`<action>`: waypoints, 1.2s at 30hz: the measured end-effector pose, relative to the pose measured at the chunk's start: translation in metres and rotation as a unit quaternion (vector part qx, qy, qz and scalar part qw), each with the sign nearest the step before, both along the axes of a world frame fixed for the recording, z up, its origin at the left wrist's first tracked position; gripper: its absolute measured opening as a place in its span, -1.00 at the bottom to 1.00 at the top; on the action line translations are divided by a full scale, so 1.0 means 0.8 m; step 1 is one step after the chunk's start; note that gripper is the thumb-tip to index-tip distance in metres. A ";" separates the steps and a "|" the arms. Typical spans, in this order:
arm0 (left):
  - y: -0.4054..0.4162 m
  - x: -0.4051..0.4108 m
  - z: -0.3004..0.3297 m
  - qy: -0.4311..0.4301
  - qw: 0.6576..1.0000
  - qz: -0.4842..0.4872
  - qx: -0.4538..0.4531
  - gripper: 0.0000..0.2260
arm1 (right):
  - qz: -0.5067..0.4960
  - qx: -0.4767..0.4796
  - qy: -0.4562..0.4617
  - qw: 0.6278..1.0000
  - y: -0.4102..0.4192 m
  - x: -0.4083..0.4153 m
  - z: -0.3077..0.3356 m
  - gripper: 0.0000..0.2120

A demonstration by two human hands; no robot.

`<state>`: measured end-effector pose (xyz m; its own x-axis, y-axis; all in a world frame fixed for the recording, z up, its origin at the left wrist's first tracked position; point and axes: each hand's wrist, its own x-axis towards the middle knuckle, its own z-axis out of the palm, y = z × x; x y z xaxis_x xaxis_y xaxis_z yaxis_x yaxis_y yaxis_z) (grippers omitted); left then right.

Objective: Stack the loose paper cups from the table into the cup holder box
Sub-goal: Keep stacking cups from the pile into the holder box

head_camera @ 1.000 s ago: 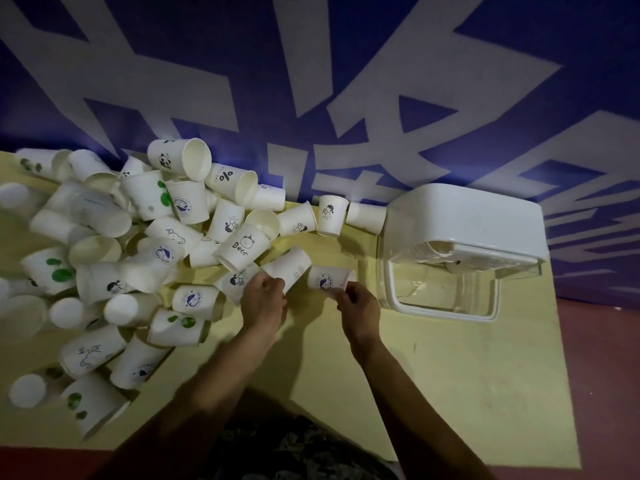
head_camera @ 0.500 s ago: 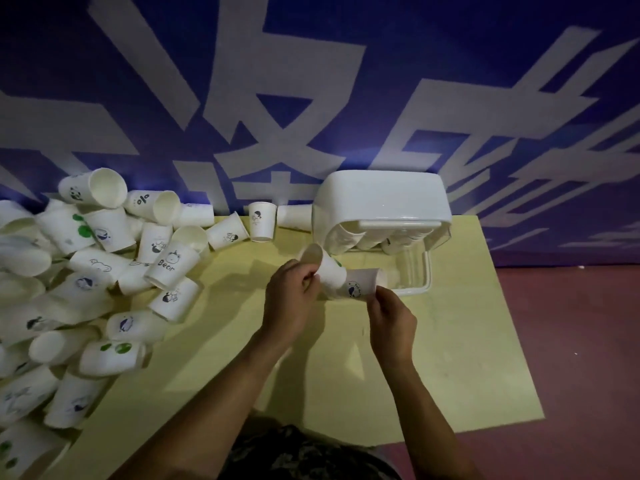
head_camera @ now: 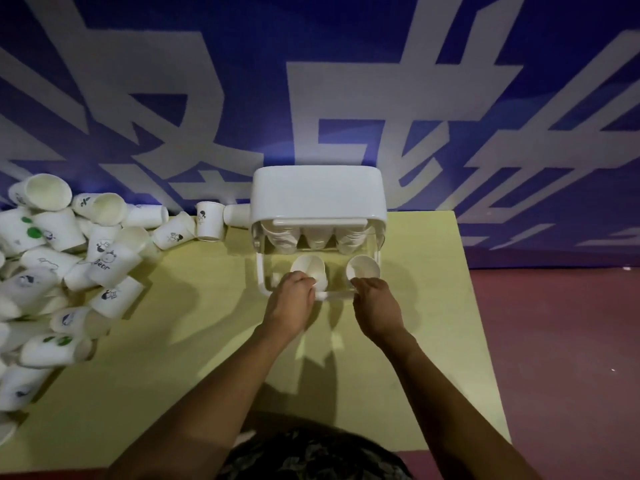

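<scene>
While left hand (head_camera: pixel 290 299) grips cup (head_camera: pixel 309 268), right hand (head_camera: pixel 375 306) apparently grips second cup (head_camera: pixel 363 267).

Both hands (head_camera: pixel 292 299) (head_camera: pixel 375 303) fwd, fingers curled, each gripping.

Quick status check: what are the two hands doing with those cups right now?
Left hand holds one paper cup, right hand another cup. Both at the cup holder box opening. Nothing blocking; loose cup pile waits left.
</scene>
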<state>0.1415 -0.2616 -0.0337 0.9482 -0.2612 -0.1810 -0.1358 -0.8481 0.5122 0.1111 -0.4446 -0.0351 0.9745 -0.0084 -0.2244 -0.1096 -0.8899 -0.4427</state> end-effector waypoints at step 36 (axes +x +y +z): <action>0.362 -0.042 -0.014 0.062 0.787 0.584 -0.188 -0.75 | 0.053 0.188 0.152 0.969 0.317 0.059 -0.001 -0.77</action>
